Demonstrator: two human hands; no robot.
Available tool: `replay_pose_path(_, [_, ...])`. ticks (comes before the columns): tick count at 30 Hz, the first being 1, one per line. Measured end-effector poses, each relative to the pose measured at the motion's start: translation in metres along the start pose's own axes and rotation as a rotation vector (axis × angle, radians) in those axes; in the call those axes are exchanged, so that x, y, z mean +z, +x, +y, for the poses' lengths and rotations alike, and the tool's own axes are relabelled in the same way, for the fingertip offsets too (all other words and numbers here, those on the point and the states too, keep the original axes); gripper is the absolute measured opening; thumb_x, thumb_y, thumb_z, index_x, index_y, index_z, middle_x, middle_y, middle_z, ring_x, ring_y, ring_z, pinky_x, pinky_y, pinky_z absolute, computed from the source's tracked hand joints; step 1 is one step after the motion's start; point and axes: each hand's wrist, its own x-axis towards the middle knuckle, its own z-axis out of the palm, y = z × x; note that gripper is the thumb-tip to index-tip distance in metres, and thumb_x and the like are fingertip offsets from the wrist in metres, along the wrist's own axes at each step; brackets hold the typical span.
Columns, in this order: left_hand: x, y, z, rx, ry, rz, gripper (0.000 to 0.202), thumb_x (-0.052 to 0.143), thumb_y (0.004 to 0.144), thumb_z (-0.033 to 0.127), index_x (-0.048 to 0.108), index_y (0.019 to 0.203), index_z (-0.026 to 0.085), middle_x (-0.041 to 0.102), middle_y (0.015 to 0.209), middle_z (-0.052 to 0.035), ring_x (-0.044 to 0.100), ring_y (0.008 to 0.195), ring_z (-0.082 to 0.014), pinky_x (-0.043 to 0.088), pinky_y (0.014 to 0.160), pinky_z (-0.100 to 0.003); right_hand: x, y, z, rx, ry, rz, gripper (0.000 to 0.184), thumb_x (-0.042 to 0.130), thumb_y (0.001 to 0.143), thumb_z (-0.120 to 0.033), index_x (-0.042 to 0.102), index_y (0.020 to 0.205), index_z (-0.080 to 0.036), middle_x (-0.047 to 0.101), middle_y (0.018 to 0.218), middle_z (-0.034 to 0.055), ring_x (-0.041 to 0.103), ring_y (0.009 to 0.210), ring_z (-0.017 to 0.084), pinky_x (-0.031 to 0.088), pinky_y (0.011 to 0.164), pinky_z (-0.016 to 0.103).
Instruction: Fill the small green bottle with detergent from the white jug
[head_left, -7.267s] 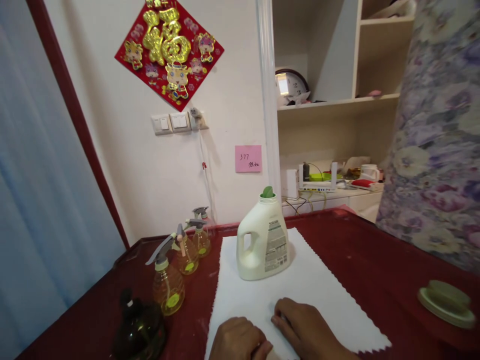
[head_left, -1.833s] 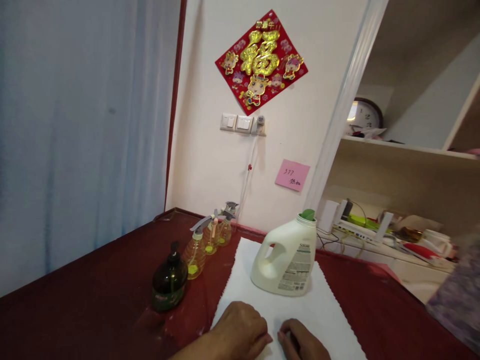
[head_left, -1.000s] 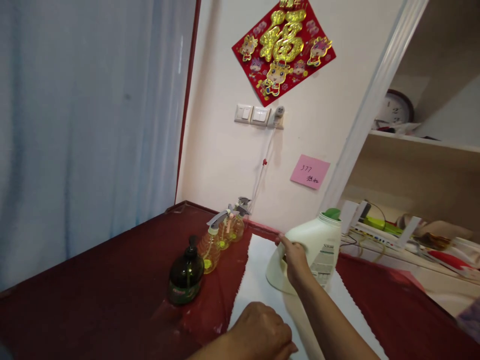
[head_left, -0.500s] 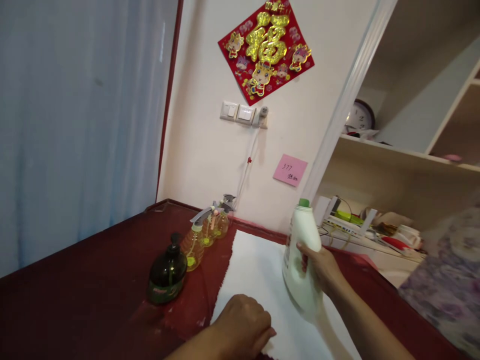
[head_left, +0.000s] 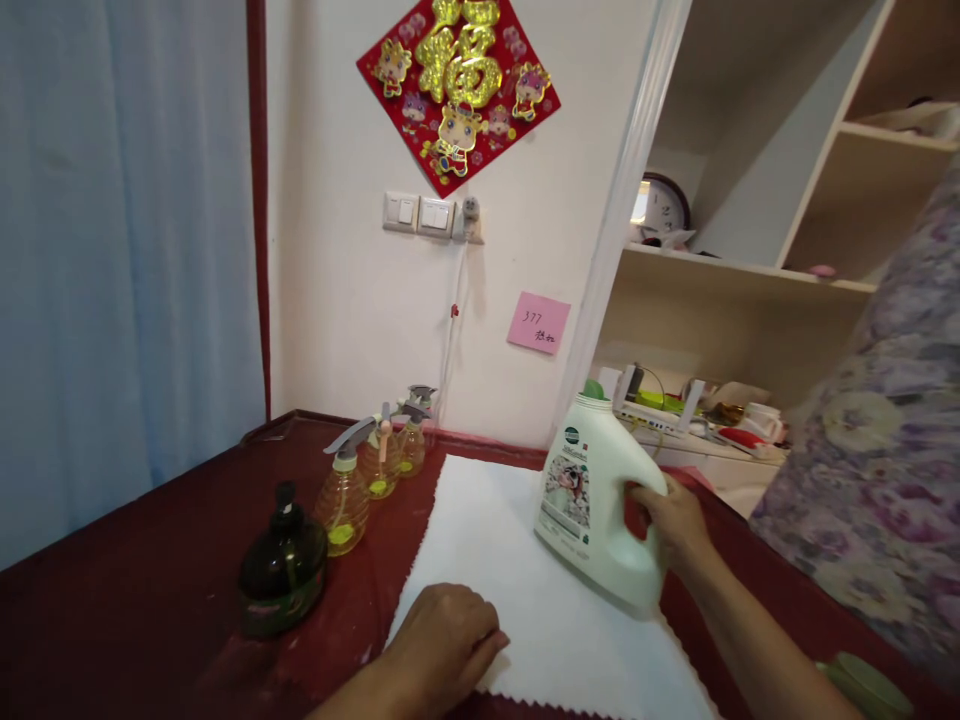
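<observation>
My right hand (head_left: pixel 679 525) is wrapped round the handle of a pale green detergent bottle (head_left: pixel 611 545). The bottle leans slightly over the right part of a white cloth (head_left: pixel 480 530), its printed label facing me and its green cap at the top. Whether its base touches the cloth I cannot tell. Closed with the fingers curled under, my left hand (head_left: pixel 450 635) rests on the near left part of the cloth, and nothing shows in it. To its left stand a dark pump bottle (head_left: pixel 281 580) and a clear yellowish spray bottle (head_left: pixel 343 510).
More spray bottles (head_left: pixel 380 460) line up towards the wall on the dark red table (head_left: pixel 150 600). A green round object (head_left: pixel 866 685) is at the lower right. Shelves (head_left: pixel 735 270) and a floral cloth (head_left: pixel 870 480) border the right, a blue curtain (head_left: pixel 127 250) the left.
The detergent bottle has turned so that its label and handle opening show, still in my right hand. My view has swung to the right. My left hand stays on the cloth.
</observation>
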Motion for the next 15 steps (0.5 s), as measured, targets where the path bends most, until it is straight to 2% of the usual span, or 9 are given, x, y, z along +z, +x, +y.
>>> replay_pose_path(3, [0.0,0.0,0.0,-0.025,-0.003,-0.004,0.022,0.058,0.097,0.03,0.07,0.081,0.021,0.078,0.078,-0.003,0.072,0.073,-0.0207,0.043,0.064,-0.03,-0.002,0.003,0.012,-0.01,0.051,-0.036,0.016,0.07,0.09,-0.028,0.061,0.083,-0.017,0.048,0.053,-0.0117,0.043,0.042,0.007,0.036,0.043,0.02])
replay_pose_path(5, [0.0,-0.001,0.001,-0.041,-0.002,-0.003,0.022,0.059,0.096,0.031,0.07,0.079,0.021,0.077,0.077,-0.0019,0.072,0.073,-0.0201,0.042,0.063,-0.029,-0.004,0.004,0.02,-0.015,0.078,-0.045,0.014,0.071,0.079,-0.028,0.062,0.083,-0.018,0.05,0.052,-0.0103,0.044,0.043,0.009,0.036,0.044,0.022])
replay_pose_path(9, [0.001,-0.002,0.002,-0.06,0.001,0.008,0.023,0.061,0.095,0.032,0.069,0.076,0.022,0.077,0.076,0.0001,0.07,0.07,-0.0181,0.039,0.061,-0.029,-0.008,0.002,0.032,-0.01,0.075,-0.017,0.03,0.065,0.058,-0.037,0.064,0.081,-0.018,0.056,0.049,-0.005,0.048,0.046,0.016,0.038,0.046,0.031])
replay_pose_path(15, [0.003,-0.004,0.001,-0.046,-0.004,0.082,0.018,0.067,0.091,0.032,0.071,0.076,0.022,0.078,0.073,0.0003,0.069,0.065,-0.0179,0.038,0.057,-0.027,-0.014,-0.01,0.036,-0.026,-0.061,0.069,0.048,0.062,0.054,-0.052,0.067,0.087,-0.018,0.071,0.076,0.0081,0.063,0.071,0.03,0.047,0.063,0.04])
